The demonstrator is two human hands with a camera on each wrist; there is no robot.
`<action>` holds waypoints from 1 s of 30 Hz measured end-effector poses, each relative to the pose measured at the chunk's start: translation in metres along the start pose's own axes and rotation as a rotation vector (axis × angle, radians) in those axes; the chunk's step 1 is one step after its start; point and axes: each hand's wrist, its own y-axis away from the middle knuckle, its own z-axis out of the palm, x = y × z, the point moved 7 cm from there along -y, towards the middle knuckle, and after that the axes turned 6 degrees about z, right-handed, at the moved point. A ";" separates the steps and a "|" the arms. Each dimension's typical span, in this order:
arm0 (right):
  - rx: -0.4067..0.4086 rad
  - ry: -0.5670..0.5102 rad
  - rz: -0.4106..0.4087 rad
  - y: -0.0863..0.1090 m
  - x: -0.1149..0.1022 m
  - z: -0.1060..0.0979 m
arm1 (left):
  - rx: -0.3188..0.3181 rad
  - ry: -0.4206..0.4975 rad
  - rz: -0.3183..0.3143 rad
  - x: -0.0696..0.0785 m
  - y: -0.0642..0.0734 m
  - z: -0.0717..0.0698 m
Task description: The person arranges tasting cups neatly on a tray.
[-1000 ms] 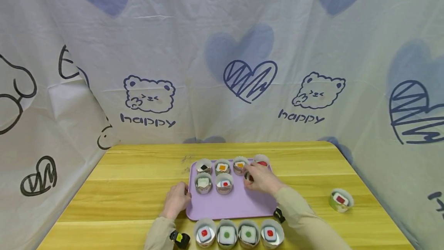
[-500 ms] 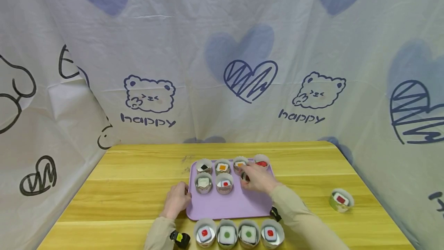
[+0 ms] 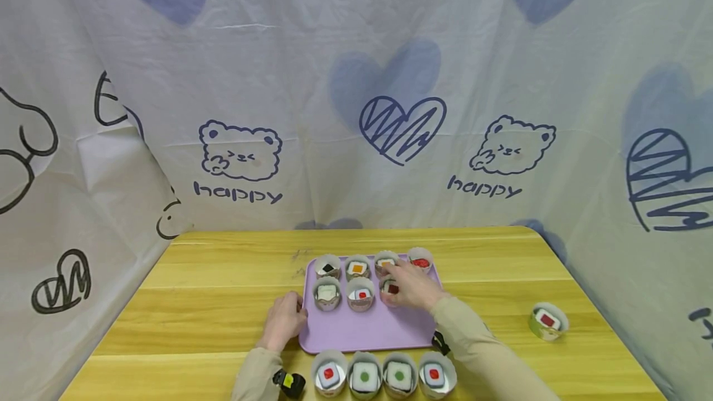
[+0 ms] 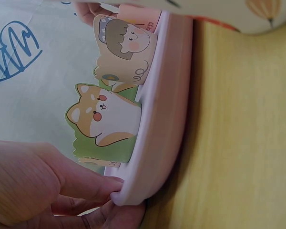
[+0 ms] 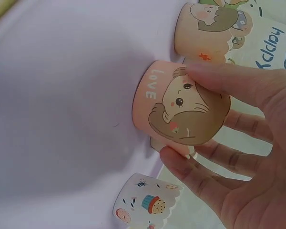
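My left hand holds the left edge of the lilac tray. In the left wrist view, the thumb lies on the tray rim with the fingers beneath. My right hand has thumb and fingers on either side of a pink paper baking cup. That cup stands upright on the tray at the right of the front row, with a dark red-topped piece inside. Printed on it in the right wrist view are a girl's face and "LOVE". Beside it stands a cup with a red-dotted cube.
Behind on the tray, a row of filled cups ends at a cup with a red piece. A white-filled cup stands front left. Several more, including a green-dotted one, line the near side. One cup sits alone far right.
My right hand has shifted slightly left with the pink paper cup, bringing it closer to the red-dotted cup. More of its contents now shows. My left hand stays at the tray edge.
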 end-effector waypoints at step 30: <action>-0.012 -0.032 -0.037 -0.001 -0.001 0.000 | 0.005 0.003 0.001 0.001 0.000 -0.001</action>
